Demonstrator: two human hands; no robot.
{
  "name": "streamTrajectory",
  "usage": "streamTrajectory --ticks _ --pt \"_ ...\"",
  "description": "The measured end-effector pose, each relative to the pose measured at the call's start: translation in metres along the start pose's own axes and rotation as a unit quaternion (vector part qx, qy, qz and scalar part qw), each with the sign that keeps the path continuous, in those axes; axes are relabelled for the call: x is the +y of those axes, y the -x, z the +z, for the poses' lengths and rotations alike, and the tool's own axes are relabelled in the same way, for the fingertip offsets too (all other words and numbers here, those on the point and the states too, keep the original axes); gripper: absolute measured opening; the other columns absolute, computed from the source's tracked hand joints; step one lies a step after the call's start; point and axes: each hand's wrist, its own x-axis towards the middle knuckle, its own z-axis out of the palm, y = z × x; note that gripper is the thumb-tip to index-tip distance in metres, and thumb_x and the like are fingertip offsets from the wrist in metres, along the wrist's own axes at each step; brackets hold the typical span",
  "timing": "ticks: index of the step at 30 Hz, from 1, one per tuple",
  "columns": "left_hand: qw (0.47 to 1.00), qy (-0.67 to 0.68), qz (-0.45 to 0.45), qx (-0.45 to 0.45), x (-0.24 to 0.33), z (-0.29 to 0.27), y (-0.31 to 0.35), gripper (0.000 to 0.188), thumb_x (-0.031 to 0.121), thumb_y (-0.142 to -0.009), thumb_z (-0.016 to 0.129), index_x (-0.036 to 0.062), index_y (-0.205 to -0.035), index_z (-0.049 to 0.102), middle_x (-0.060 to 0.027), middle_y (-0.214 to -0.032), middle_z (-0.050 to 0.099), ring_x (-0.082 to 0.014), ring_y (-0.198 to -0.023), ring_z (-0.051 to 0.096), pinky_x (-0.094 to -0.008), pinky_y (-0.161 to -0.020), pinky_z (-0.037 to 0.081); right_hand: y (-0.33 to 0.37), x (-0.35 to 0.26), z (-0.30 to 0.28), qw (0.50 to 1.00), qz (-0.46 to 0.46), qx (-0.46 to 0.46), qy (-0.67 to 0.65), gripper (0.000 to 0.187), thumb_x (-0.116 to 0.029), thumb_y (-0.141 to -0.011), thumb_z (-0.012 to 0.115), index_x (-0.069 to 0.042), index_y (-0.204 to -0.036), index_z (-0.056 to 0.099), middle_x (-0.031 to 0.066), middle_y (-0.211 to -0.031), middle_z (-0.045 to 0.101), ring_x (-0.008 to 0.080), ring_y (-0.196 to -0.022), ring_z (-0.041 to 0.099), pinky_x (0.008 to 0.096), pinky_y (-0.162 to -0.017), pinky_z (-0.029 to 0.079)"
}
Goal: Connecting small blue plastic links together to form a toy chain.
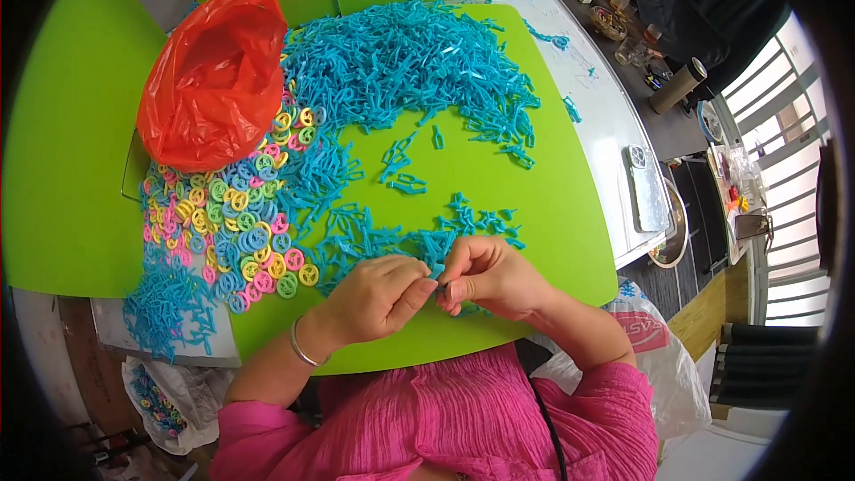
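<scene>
My left hand (378,298) and my right hand (494,278) meet fingertip to fingertip over the near edge of the green board (481,160). Both are closed in a pinch. Between the tips shows a small dark bit, too small and covered to name. Just beyond my fingers lies a loose band of small blue plastic frame-shaped pieces (365,239). More of these make a large heap (401,62) at the far side. Left of my left hand, small wheel-like plastic rings (240,232) in pink, yellow, green and blue are piled up.
An open red plastic bag (214,80) stands on the rings. At far left lie thin blue sticks (169,303). A phone (648,191) rests on the white table (614,138) at right, with a tumbler (679,86) beyond. White plastic bags (655,347) hang low on both sides.
</scene>
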Motion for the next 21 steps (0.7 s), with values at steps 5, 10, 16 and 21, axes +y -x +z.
streamTrajectory --ticks 5,10,16,21 --pt "0.998 -0.054 0.021 0.031 -0.002 0.006 0.004 0.017 0.013 -0.090 0.054 -0.0017 -0.081 0.052 -0.0145 -0.074 0.057 -0.0325 -0.065 0.058 -0.0388 -0.058 0.047 0.001 -0.004 0.006 0.995 -0.014 0.025 0.100 0.006 -0.001 -0.082 0.067 -0.001 -0.081 0.060 0.0088 -0.078 0.066 0.0137 -0.069 0.062 0.0273 -0.066 0.052" --pt "0.992 -0.097 0.030 0.071 0.003 0.015 0.008 0.017 0.012 -0.089 0.052 -0.0026 -0.080 0.052 -0.0164 -0.074 0.057 -0.0341 -0.066 0.058 -0.0392 -0.060 0.048 0.001 0.005 0.001 1.000 -0.002 0.017 -0.024 0.006 0.001 -0.081 0.067 0.000 -0.081 0.061 0.0101 -0.078 0.066 0.0150 -0.070 0.062 0.0281 -0.067 0.051" --pt "0.994 -0.097 -0.002 0.056 0.001 0.019 0.010 0.016 0.011 -0.089 0.052 -0.0029 -0.081 0.052 -0.0170 -0.075 0.058 -0.0345 -0.066 0.059 -0.0395 -0.059 0.049 0.003 0.016 0.001 0.997 -0.053 0.052 0.015 0.007 0.000 -0.081 0.067 0.001 -0.081 0.060 0.0120 -0.079 0.066 0.0172 -0.070 0.063 0.0290 -0.067 0.052" --pt "0.995 -0.064 -0.008 0.080 -0.001 0.025 0.008 0.021 0.011 -0.092 0.048 -0.0018 -0.075 0.049 -0.0143 -0.067 0.055 -0.0316 -0.058 0.057 -0.0387 -0.053 0.045 0.002 0.015 -0.003 0.997 0.009 0.032 -0.064 0.006 -0.002 -0.082 0.067 0.000 -0.082 0.061 0.0121 -0.080 0.066 0.0181 -0.071 0.064 0.0296 -0.068 0.053"
